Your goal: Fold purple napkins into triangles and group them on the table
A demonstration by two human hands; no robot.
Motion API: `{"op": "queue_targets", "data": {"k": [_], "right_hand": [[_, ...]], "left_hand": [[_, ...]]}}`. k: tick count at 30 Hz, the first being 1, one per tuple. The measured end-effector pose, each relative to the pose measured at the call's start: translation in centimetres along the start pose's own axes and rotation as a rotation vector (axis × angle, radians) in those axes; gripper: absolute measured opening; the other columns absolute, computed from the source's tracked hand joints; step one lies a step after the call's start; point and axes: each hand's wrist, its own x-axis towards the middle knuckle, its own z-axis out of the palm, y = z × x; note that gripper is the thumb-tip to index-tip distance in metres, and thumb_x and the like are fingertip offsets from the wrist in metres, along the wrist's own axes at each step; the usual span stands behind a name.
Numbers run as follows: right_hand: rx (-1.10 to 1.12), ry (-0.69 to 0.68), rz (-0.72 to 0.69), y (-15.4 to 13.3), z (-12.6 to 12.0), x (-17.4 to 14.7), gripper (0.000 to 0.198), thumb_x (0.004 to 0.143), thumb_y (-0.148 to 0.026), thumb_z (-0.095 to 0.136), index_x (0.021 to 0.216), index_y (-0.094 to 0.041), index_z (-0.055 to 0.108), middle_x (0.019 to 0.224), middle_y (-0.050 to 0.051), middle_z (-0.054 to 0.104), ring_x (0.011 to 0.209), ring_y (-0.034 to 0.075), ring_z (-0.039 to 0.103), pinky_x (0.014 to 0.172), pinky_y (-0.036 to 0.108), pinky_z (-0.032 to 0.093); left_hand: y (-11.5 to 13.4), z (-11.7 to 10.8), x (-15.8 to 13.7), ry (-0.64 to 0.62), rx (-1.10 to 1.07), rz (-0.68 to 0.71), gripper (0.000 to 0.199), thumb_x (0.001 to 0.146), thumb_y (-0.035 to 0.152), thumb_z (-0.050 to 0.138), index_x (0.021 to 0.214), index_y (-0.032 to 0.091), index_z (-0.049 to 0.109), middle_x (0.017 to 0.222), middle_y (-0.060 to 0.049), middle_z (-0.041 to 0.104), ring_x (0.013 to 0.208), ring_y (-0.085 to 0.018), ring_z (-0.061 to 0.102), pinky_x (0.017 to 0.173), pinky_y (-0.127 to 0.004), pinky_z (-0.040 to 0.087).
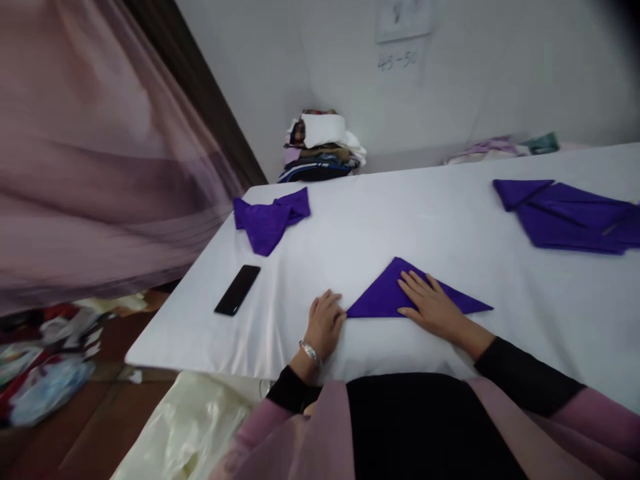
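Observation:
A purple cloth (376,297) lies folded into a flat triangle on the white-covered table, its long edge toward me. At its left corner is my left hand (325,323), fingers bent and closed on the tip; a silver bracelet circles that wrist. My right hand (433,307) lies flat over the middle of the triangle, fingers spread and pressing on the fabric. Part of the cloth is hidden under the right hand.
Another folded purple cloth (267,223) lies at the back left, near a black phone (237,290). More folded purple cloth (575,217) is at the right. A clothes pile (323,150) stands behind the table (400,207). A pink curtain (100,147) hangs at left.

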Motion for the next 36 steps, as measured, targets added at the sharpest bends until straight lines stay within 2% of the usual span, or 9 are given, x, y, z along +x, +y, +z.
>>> {"op": "queue_targets", "data": {"k": [3, 6, 10, 12, 16, 19, 23, 27, 36], "right_hand": [[0.029, -0.009, 0.007, -0.1, -0.4, 0.2, 0.070, 0.089, -0.061, 0.029, 0.144, -0.017, 0.029, 0.149, 0.012, 0.028, 0.139, 0.025, 0.017, 0.111, 0.050, 0.015], [0.059, -0.001, 0.007, -0.2, -0.6, 0.3, 0.071, 0.089, -0.062, 0.029, 0.143, -0.016, 0.031, 0.149, 0.014, 0.028, 0.139, 0.027, 0.017, 0.110, 0.051, 0.016], [0.081, 0.000, 0.003, -0.3, -0.9, 0.3, 0.072, 0.089, -0.061, 0.031, 0.142, -0.012, 0.032, 0.148, 0.016, 0.028, 0.138, 0.028, 0.016, 0.110, 0.052, 0.015], [0.089, -0.007, 0.004, -0.2, -1.0, 0.3, 0.071, 0.090, -0.059, 0.032, 0.143, -0.012, 0.030, 0.148, 0.017, 0.029, 0.139, 0.028, 0.016, 0.110, 0.052, 0.013], [0.109, -0.012, 0.016, -0.3, -1.3, 0.4, 0.064, 0.093, -0.051, 0.031, 0.144, -0.012, 0.028, 0.148, 0.015, 0.029, 0.139, 0.025, 0.015, 0.111, 0.049, 0.012], [0.128, -0.016, 0.024, -0.3, -1.6, 0.4, 0.061, 0.095, -0.046, 0.029, 0.145, -0.011, 0.025, 0.150, 0.014, 0.024, 0.139, 0.023, 0.014, 0.112, 0.046, 0.012], [0.138, -0.007, 0.012, 0.4, -1.9, -0.1, 0.071, 0.090, -0.058, 0.031, 0.145, -0.014, 0.024, 0.151, 0.014, 0.022, 0.139, 0.024, 0.013, 0.112, 0.047, 0.010], [0.099, -0.014, 0.032, 2.4, -2.3, -1.7, 0.072, 0.089, -0.063, 0.030, 0.146, -0.019, 0.023, 0.150, 0.013, 0.024, 0.139, 0.026, 0.016, 0.111, 0.052, 0.010], [0.031, 0.000, 0.084, 7.5, -2.2, -6.3, 0.066, 0.090, -0.058, 0.033, 0.147, -0.029, 0.013, 0.150, 0.007, 0.025, 0.137, 0.026, 0.020, 0.109, 0.055, 0.013]], "left_hand": [[0.9, -0.5, 0.6, 0.054, 0.086, 0.014, 0.017, 0.087, 0.017, 0.043, 0.085, 0.021, 0.059, 0.128, -0.008, 0.055, 0.132, -0.026, 0.035, 0.106, -0.055, 0.028], [3.4, -0.6, 2.1, 0.096, 0.106, 0.108, 0.020, 0.089, 0.022, 0.042, 0.099, 0.021, 0.059, 0.133, -0.010, 0.050, 0.132, -0.027, 0.034, 0.107, -0.053, 0.028], [7.4, 0.6, 5.0, -0.056, 0.110, 0.333, 0.038, 0.093, 0.035, 0.039, 0.126, 0.020, 0.047, 0.144, -0.010, 0.038, 0.136, -0.025, 0.028, 0.111, -0.051, 0.023], [8.4, 1.9, 6.2, -0.139, 0.142, 0.401, 0.051, 0.092, 0.045, 0.038, 0.135, 0.017, 0.038, 0.148, -0.012, 0.031, 0.138, -0.025, 0.022, 0.112, -0.050, 0.020], [8.1, 4.3, 7.4, -0.245, 0.251, 0.387, 0.074, 0.087, 0.060, 0.037, 0.139, 0.008, 0.031, 0.148, -0.018, 0.026, 0.139, -0.029, 0.017, 0.111, -0.052, 0.020], [7.4, 5.0, 7.4, -0.248, 0.312, 0.385, 0.077, 0.087, 0.062, 0.035, 0.139, 0.005, 0.031, 0.149, -0.019, 0.025, 0.139, -0.029, 0.015, 0.112, -0.052, 0.017], [7.3, 4.9, 7.2, -0.242, 0.323, 0.393, 0.077, 0.086, 0.062, 0.034, 0.139, 0.006, 0.031, 0.149, -0.019, 0.025, 0.139, -0.028, 0.016, 0.112, -0.052, 0.018], [7.4, 4.8, 7.2, -0.245, 0.321, 0.387, 0.078, 0.086, 0.062, 0.034, 0.140, 0.006, 0.030, 0.148, -0.019, 0.026, 0.139, -0.029, 0.016, 0.112, -0.052, 0.017], [7.2, 4.8, 7.1, -0.262, 0.271, 0.380, 0.079, 0.086, 0.064, 0.033, 0.142, 0.009, 0.027, 0.149, -0.017, 0.024, 0.140, -0.028, 0.014, 0.112, -0.052, 0.016]]}}
